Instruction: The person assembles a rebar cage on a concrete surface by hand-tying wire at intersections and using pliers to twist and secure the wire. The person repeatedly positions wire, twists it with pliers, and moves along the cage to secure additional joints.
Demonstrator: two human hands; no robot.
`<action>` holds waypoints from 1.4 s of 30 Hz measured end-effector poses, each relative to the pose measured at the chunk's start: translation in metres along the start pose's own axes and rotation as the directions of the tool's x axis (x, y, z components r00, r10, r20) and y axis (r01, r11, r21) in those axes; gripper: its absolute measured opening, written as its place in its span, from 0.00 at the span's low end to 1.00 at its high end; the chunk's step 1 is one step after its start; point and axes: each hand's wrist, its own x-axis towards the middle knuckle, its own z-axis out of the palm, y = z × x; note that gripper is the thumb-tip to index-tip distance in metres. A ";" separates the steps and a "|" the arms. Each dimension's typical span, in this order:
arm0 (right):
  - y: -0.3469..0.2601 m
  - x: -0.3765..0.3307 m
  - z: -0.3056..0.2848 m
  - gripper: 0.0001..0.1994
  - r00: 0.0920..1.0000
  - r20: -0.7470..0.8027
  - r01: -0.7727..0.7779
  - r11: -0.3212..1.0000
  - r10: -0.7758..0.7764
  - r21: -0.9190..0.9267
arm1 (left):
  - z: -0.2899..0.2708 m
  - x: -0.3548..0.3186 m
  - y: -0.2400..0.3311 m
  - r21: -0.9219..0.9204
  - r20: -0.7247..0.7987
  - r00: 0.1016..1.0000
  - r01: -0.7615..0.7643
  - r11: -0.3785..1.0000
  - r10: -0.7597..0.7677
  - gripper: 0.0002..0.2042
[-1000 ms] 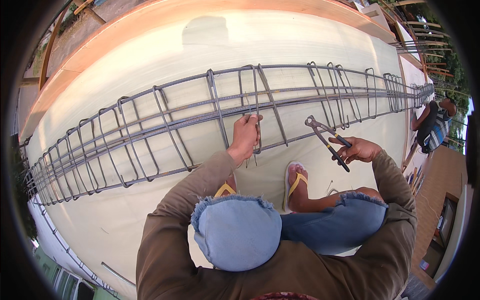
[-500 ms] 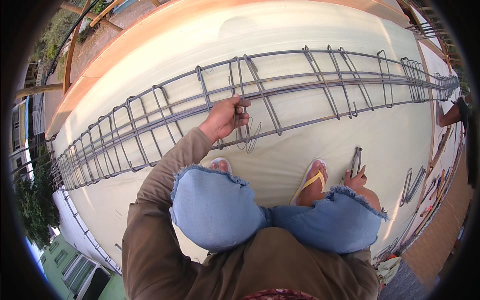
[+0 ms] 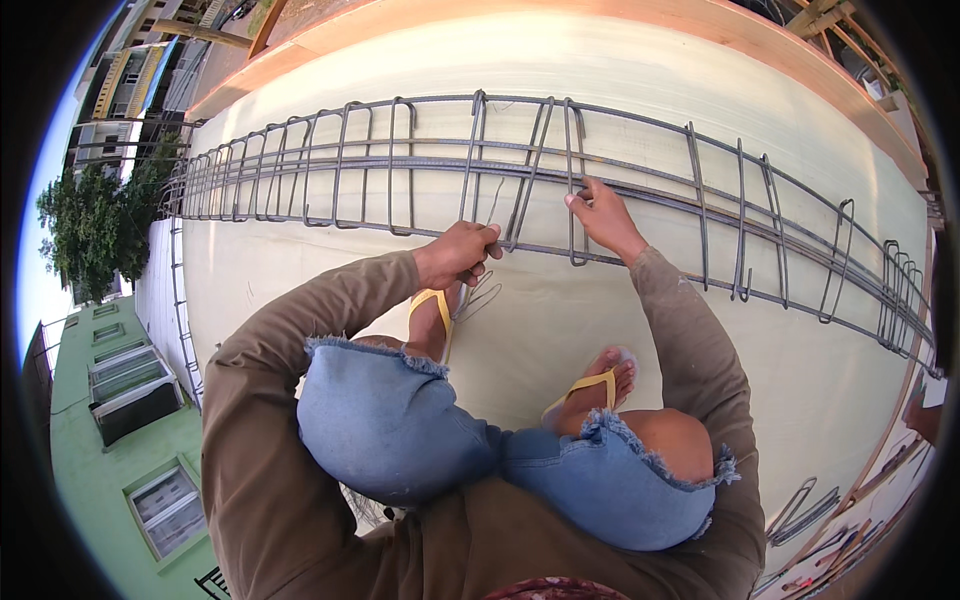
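A long rebar cage (image 3: 400,162) of dark steel bars and bent stirrups stretches across the pale sheeted surface in front of me. My left hand (image 3: 456,255) is closed on thin tie wire (image 3: 482,303) beside the cage's near bar. Loose loops of the wire hang below my fingers and one end sticks up past them. With thumb and fingers, my right hand (image 3: 610,220) pinches one stirrup (image 3: 571,150) just below the cage's middle bars.
My feet in yellow-strapped flip-flops (image 3: 590,382) rest on the sheeting. Several loose stirrups (image 3: 803,517) lie at lower right. Part of another person (image 3: 922,414) shows at the right edge. An orange-brown board (image 3: 400,40) borders the far side; a green building (image 3: 130,400) stands left.
My right hand has left the floor beside the pliers and come up to the stirrup. My left hand has come down from the middle bars to the near bar. The view has turned.
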 end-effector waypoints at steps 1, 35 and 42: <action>0.000 0.008 0.005 0.18 0.991 0.110 -0.086 0.993 0.077 0.085 | 0.001 -0.009 0.003 0.030 -0.049 0.999 0.006 1.000 -0.005 0.23; 0.040 -0.019 -0.050 0.08 0.966 0.131 -0.254 0.922 0.224 0.292 | 0.047 0.155 -0.008 0.339 -0.416 0.830 -0.238 0.910 0.371 0.15; 0.037 -0.018 -0.051 0.08 0.955 0.174 -0.287 0.903 0.241 0.320 | 0.038 0.167 -0.013 0.324 -0.404 0.830 -0.263 0.909 0.384 0.15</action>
